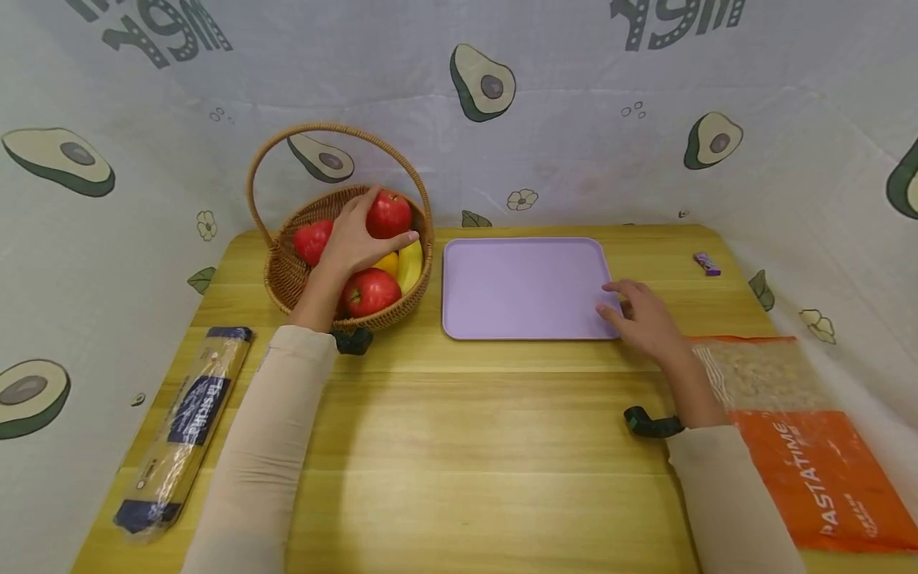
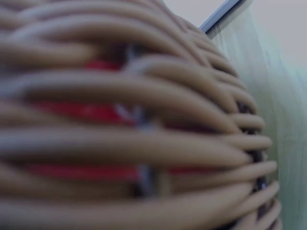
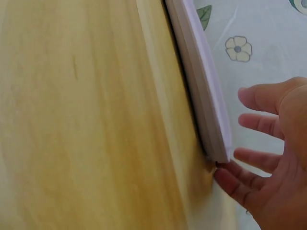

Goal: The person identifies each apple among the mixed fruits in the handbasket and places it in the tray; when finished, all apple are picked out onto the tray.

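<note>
Left hand point(image 1: 356, 241) over the wicker basket point(image 1: 393, 314), which stands at the tabletop's point(image 1: 495, 446) back left corner. Hand spread, thumb wide of the fingers; the rear red apple point(image 1: 390, 214) sits in the gap between. Cannot tell whether skin touches it. That apple lies inside the basket, by the back right of its rim.

Also in the basket: a second red apple point(image 1: 312, 241) at left, a third red apple point(image 1: 371, 292) at front, a banana point(image 1: 411, 267) along the right wall, an orange fruit point(image 1: 388, 264) partly hidden under the hand. Handle upright. Left wrist view: blurred weave close up, red showing through the gaps.

Right hand point(image 1: 645, 319) at the right edge of the purple tray point(image 1: 527, 287), fingers parted and lightly bent, tips at the rim; contact unclear. Tray flat, near the middle of the tabletop's back edge, just right of the basket.

Spaghetti packet point(image 1: 190, 426) along the left edge; orange pasta bag point(image 1: 810, 454) along the right edge; small purple packet point(image 1: 706, 264) near the back right corner.
</note>
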`<state>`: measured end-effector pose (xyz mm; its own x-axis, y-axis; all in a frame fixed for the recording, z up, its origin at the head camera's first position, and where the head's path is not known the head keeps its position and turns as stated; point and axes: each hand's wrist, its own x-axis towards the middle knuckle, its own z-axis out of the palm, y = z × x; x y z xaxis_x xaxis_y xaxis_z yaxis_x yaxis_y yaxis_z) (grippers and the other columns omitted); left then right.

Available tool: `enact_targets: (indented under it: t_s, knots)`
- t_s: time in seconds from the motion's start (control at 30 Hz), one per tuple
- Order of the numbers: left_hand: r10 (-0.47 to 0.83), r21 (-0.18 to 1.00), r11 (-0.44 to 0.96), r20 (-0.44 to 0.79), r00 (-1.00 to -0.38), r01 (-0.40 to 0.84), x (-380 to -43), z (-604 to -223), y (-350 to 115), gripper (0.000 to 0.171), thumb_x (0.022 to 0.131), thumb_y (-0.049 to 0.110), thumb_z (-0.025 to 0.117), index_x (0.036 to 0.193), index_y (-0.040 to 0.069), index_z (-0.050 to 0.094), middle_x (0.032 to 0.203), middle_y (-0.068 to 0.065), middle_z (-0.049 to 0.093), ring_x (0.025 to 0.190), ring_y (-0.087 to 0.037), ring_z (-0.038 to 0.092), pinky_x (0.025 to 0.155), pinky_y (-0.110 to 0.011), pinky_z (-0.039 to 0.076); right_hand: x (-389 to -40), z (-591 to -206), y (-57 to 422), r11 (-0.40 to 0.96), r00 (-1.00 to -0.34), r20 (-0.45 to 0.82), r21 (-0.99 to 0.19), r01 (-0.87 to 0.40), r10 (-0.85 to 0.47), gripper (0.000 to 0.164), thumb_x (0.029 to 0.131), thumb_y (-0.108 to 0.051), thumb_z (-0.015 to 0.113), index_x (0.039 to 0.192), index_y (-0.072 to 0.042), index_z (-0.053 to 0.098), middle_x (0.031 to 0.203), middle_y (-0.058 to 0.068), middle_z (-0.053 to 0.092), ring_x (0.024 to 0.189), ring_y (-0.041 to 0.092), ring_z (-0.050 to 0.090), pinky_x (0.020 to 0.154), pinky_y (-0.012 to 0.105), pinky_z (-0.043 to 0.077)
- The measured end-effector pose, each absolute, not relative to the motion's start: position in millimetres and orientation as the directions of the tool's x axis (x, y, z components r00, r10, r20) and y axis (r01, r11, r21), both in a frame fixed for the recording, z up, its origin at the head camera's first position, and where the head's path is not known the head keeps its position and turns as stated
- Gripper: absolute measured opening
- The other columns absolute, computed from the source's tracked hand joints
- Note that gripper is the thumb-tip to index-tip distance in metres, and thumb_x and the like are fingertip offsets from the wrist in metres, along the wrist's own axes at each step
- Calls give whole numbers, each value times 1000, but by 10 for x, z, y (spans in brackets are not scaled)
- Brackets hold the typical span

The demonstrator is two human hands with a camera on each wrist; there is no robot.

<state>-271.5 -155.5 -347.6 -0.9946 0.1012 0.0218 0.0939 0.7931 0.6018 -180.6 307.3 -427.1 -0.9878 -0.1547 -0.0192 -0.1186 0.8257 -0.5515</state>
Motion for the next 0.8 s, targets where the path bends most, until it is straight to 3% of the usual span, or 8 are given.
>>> enact_targets:
  t_s: [0.2, 0.37, 0.53, 0.7, 0.8]
  knots:
    - [90, 637, 763, 65, -994, 110, -2748, -3536, -1571, 92, 88, 58, 72, 161, 25, 27, 165, -9, 36, 148, -38, 37, 120, -61, 33, -1812, -4356, 3109, 788, -989, -25, -607, -101, -147, 52, 105, -30, 57, 147, 1, 50, 149, 31, 44, 117, 46, 52, 103, 64, 43]
    - [92, 662, 737, 99, -991, 135, -2742, -3538, -1566, 75, 91, 41, 74, 148, 18, 33, 150, -17, 51, 135, -39, 49, 116, -57, 40, -1840, -4419, 3164, 779, -983, -63, -619, -98, -174, 54, 104, -28, 58, 149, 1, 49, 159, 30, 35, 139, 50, 40, 116, 67, 31]
    - [101, 647, 749, 106, -989, 146, -2727, -3503, -1572, 77, 92, 33, 76, 153, 16, 31, 152, -20, 46, 138, -41, 45, 117, -58, 37, -1845, -4454, 3186, 758, -980, -90, -648, -77, -177, 55, 104, -26, 60, 150, 1, 47, 164, 27, 28, 147, 52, 32, 118, 68, 28]
    - [96, 609, 785, 61, -993, 113, -2721, -3464, -1576, 89, 92, 38, 75, 163, 14, 27, 161, -21, 35, 146, -42, 36, 120, -62, 33, -1842, -4495, 3198, 749, -984, -88, -660, -58, -154, 55, 104, -23, 60, 152, 0, 46, 166, 25, 26, 146, 51, 34, 117, 67, 31]
    - [85, 604, 791, 46, -995, 96, -2713, -3462, -1584, 88, 91, 42, 76, 162, 13, 31, 159, -21, 38, 145, -41, 37, 118, -63, 35, -1839, -4518, 3207, 755, -985, -90, -654, -51, -145, 56, 104, -23, 59, 153, 0, 45, 167, 24, 25, 146, 51, 35, 116, 67, 32]
